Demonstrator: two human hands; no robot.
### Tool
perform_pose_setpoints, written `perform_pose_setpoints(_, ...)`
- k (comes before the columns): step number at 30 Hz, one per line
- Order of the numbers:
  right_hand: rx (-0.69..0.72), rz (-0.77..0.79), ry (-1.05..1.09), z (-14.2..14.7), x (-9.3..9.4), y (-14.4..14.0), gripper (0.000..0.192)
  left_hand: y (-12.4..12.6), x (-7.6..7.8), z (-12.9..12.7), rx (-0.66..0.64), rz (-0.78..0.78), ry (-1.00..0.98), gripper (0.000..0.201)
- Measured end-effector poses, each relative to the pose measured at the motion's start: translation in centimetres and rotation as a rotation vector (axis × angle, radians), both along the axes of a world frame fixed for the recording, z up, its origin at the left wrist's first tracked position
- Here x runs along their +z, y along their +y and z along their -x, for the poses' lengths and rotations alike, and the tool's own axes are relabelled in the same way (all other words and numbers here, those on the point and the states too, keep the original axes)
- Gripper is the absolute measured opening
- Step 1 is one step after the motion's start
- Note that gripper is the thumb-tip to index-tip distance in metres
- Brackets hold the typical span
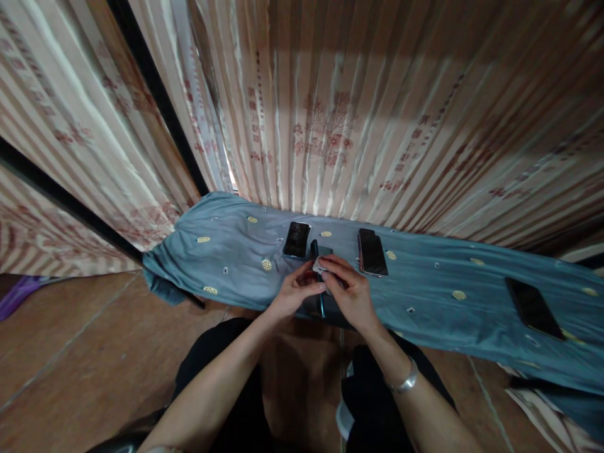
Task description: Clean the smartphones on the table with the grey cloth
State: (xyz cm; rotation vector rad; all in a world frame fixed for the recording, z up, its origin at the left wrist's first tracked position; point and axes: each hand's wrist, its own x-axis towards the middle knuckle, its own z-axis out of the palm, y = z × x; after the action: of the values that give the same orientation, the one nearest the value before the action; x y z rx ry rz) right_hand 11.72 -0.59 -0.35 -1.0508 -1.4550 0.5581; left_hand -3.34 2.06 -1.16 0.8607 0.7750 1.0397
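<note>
- Fabric [236, 251], blue-grey and wrinkled, lies under glossy black rectangular phones [372, 253].
- Left hand [295, 289] grips slim teal-edged device [322, 304].
- Right hand [352, 290] pinches crumpled whitish wad [318, 264].

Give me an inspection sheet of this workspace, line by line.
Surface: blue patterned cloth, creased.
Job's things: teal-edged item, partly hidden by the hands; small pale piece.
Clutter: dark phone beyond the left grip; second phone beyond the right; third phone farther right.
Grips: left grip at the teal-edged item, hold unclear; right grip pinching the pale piece.
Cables: nothing seen.
Surroundings: printed curtain, tiled floor, purple item at left.
</note>
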Motion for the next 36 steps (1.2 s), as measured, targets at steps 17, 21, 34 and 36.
perform_pose_setpoints(17, -0.068, -0.084, -0.172, -2.5, 1.6, 0.5, 0.041, -2.3, -0.2, -0.2, -0.209, -0.044, 0.151, 0.091)
perform_pose_setpoints(21, -0.063, -0.048, -0.167, -2.7, 1.1, 0.7, 0.041, -3.0, 0.7, 0.2, -0.260, -0.011, 0.117, 0.087)
perform_pose_setpoints(34, -0.159, 0.162, 0.116, -2.3, -0.5, 1.9, 0.032, -2.8, 2.5, 0.5, -0.386, 0.144, -0.201, 0.052)
perform_pose_setpoints(36, -0.184, 0.162, 0.115, -2.1, -0.7, 1.9, 0.033, -2.7, 2.4, 0.6, -0.386, 0.194, -0.271, 0.048)
